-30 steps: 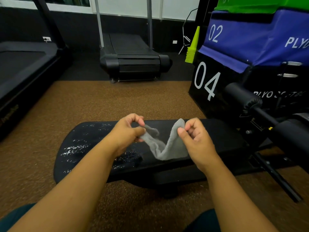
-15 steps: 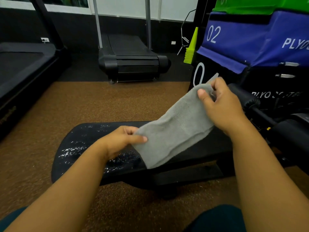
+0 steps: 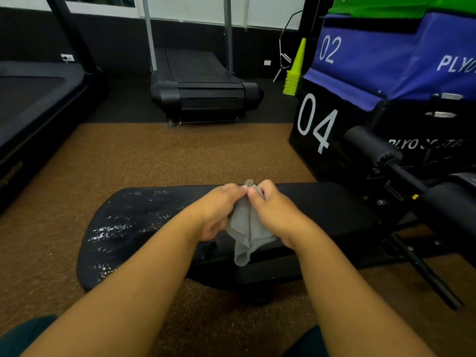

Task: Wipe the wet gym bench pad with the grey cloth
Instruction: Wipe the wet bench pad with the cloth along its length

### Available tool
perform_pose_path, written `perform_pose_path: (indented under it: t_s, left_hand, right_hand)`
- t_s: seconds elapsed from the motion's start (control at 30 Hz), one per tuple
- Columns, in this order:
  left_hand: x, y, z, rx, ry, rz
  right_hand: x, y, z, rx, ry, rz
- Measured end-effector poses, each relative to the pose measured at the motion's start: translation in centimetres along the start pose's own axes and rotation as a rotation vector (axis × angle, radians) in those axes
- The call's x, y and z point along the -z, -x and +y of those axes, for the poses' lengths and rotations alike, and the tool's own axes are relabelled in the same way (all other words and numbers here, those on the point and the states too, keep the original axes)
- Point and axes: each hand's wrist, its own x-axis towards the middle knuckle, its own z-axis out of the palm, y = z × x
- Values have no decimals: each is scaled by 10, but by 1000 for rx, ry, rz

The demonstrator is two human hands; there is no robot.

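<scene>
The black bench pad (image 3: 134,228) lies across the lower middle of the view, with shiny water droplets over its left half. Above the pad's middle, my left hand (image 3: 219,210) and my right hand (image 3: 273,212) are pressed close together, both pinching the top corners of the grey cloth (image 3: 244,235). The cloth hangs folded between my hands, and its lower end droops to the pad's near edge. Most of the cloth's upper part is hidden by my fingers.
Stacked plyo boxes (image 3: 360,86) marked 02 and 04 stand at the right, with the bench's foam rollers (image 3: 371,148) and frame in front of them. A treadmill (image 3: 203,91) stands at the back, another machine (image 3: 31,104) at the left. Brown rubber floor (image 3: 167,155) surrounds the bench.
My right hand came down from its raised position and met my left hand. The cloth, stretched flat between them half a second ago, is now folded and hanging.
</scene>
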Motion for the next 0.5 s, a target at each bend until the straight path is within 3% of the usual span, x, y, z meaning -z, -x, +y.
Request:
perform_pose_path:
  t_s: [0.17, 0.3, 0.4, 0.5]
  left_hand:
    - [14, -1, 6, 51, 2, -125]
    - [28, -6, -3, 98, 38, -190]
    - [37, -11, -11, 68, -13, -47]
    - [54, -18, -21, 14, -220, 203]
  right_hand:
    - [-8, -5, 8, -52, -320, -91]
    - [-2, -14, 19, -100, -255, -77]
    - [10, -18, 14, -67, -98, 71]
    - [14, -15, 6, 114, 111, 175]
